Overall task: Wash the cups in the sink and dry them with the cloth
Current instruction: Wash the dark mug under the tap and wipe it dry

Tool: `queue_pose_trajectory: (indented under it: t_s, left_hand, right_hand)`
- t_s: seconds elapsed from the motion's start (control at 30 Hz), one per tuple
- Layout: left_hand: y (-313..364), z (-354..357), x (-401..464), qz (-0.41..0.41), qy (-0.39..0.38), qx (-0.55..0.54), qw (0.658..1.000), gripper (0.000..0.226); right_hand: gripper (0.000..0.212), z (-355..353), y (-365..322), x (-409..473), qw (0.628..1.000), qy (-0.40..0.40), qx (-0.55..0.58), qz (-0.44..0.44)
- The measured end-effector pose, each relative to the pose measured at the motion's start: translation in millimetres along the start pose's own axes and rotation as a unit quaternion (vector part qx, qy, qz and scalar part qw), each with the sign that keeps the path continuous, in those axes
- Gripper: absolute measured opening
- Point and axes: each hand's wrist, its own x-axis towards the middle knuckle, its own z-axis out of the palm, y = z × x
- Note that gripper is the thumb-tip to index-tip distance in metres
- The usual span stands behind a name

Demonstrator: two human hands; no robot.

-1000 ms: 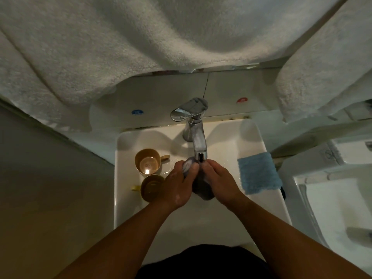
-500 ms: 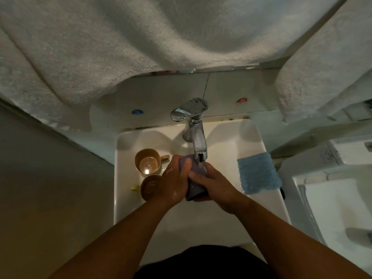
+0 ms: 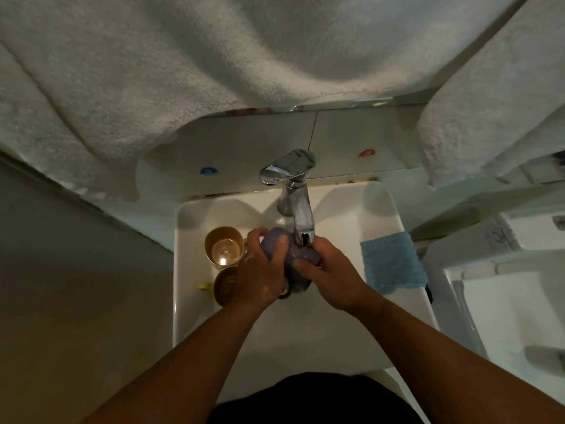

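A small home bathroom. A white rectangular sink (image 3: 189, 301) sits against a tiled wall, with a chrome single-lever tap (image 3: 293, 194) over it. Pale terry towels (image 3: 214, 62) hang overhead, and a white toilet cistern (image 3: 526, 240) stands just beside the basin.

Both hands are on the purple cup (image 3: 293, 255) under the tap (image 3: 301, 221): the left hand (image 3: 263, 276) wraps its side, the right hand (image 3: 333, 276) grips it opposite. Two gold cups (image 3: 224, 246) stand in the sink (image 3: 305, 332), blue cloth (image 3: 393, 263) on its right rim.
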Motion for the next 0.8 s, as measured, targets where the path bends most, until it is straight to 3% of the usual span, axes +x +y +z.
queue_pose_trajectory:
  t_s: [0.3, 0.37, 0.5, 0.6, 0.7, 0.8]
  left_hand:
    - [-6, -3, 1, 0.042, -0.024, 0.043, 0.998, 0.047]
    - [-8, -2, 1, 0.028, -0.029, 0.037, 0.998, 0.047]
    - [-10, -2, 0, 0.005, -0.042, 0.02, 0.999, 0.045]
    - [-10, -2, 1, 0.008, -0.045, 0.003, 0.999, 0.041]
    - [-11, -3, 1, -0.003, -0.041, -0.002, 0.999, 0.043]
    - [-13, -5, -1, 0.005, -0.038, -0.013, 0.999, 0.045]
  right_hand:
    - [0.017, 10, 24, 3, 0.998, 0.047, 0.024, -0.025]
    - [0.013, 7, 24, 2, 0.999, 0.031, 0.018, -0.035]
    - [0.027, 2, 20, -3, 0.998, -0.038, -0.024, -0.041]
    - [0.01, 3, 20, -3, 0.999, -0.025, 0.026, -0.022]
    - [0.022, 2, 23, 0, 0.999, 0.007, 0.036, -0.029]
    - [0.019, -1, 24, 0, 0.999, -0.016, -0.014, -0.037]
